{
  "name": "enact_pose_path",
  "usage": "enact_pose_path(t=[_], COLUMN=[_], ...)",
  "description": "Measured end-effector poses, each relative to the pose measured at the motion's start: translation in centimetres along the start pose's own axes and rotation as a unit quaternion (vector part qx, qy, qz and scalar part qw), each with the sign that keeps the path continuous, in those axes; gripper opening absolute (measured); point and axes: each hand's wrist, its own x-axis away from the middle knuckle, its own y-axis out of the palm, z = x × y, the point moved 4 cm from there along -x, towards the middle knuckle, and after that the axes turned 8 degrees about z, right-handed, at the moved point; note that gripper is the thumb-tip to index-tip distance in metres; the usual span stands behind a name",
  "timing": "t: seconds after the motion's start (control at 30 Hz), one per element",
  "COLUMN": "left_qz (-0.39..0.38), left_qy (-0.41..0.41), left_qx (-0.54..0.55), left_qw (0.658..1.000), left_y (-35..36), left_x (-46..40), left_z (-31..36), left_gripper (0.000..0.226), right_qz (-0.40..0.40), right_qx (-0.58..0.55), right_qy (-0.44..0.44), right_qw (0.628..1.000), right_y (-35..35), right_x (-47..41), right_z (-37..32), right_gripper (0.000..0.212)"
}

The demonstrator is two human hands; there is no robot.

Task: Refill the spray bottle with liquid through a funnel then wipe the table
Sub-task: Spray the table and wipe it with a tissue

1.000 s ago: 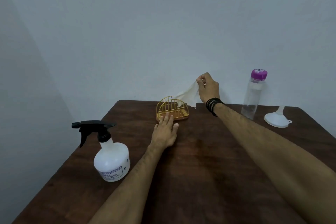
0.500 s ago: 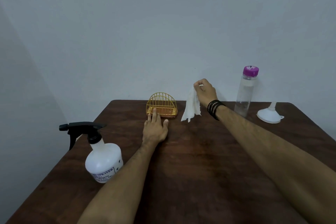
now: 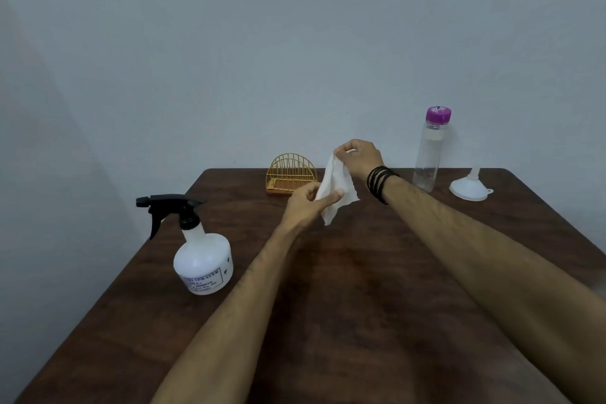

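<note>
A white tissue (image 3: 337,188) hangs in the air above the middle of the dark wooden table (image 3: 360,298). My right hand (image 3: 360,157) pinches its top edge, and my left hand (image 3: 306,205) grips its lower part between thumb and fingers. The white spray bottle (image 3: 203,259) with a black trigger head stands upright at the left, capped. A clear bottle (image 3: 431,151) with a purple cap stands at the back right. The white funnel (image 3: 470,185) rests upside down beside it.
A yellow wire tissue holder (image 3: 290,174) sits at the table's back edge, just behind my hands, with no tissue showing in it. A plain wall rises behind the table. The table's left edge runs close to the spray bottle.
My right hand pulled the tissue out of the holder and lowered it. My left hand left the table by the holder and took hold of the tissue's lower part.
</note>
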Motion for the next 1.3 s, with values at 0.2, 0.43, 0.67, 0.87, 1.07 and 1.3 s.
enact_pose_path(t=[0.2, 0.43, 0.67, 0.87, 1.07, 1.3], left_qz=[0.101, 0.075, 0.026, 0.025, -0.018, 0.024], left_qy=[-0.059, -0.12, -0.163, -0.188, -0.178, 0.085], left_qx=[0.092, 0.162, 0.141, 0.074, -0.167, -0.415], left_qw=[0.989, 0.977, 0.976, 0.979, 0.97, 0.906], left_y=[-2.5, -3.4, -3.2, -2.5, -1.1, 0.6], left_x=[1.8, 4.0, 6.1, 7.9, 10.1, 15.6], left_z=[0.4, -0.1, -0.1, -0.2, -0.6, 0.6], left_gripper=[0.013, 0.028, 0.044, 0.003, 0.016, 0.038], right_qz=[-0.043, -0.165, -0.241, -0.152, -0.146, -0.053], right_qx=[-0.088, -0.129, -0.08, 0.063, 0.164, 0.276], right_qy=[0.081, 0.136, 0.054, -0.003, 0.009, -0.176], right_qw=[0.992, 0.968, 0.966, 0.986, 0.976, 0.943], right_y=[-0.5, -1.4, -2.4, -4.1, -5.7, -5.4], right_x=[1.4, 6.4, 9.6, 10.0, 12.3, 18.0], right_z=[1.9, 2.2, 2.8, 4.2, 6.3, 5.2], right_gripper=[0.012, 0.026, 0.027, 0.003, 0.014, 0.029])
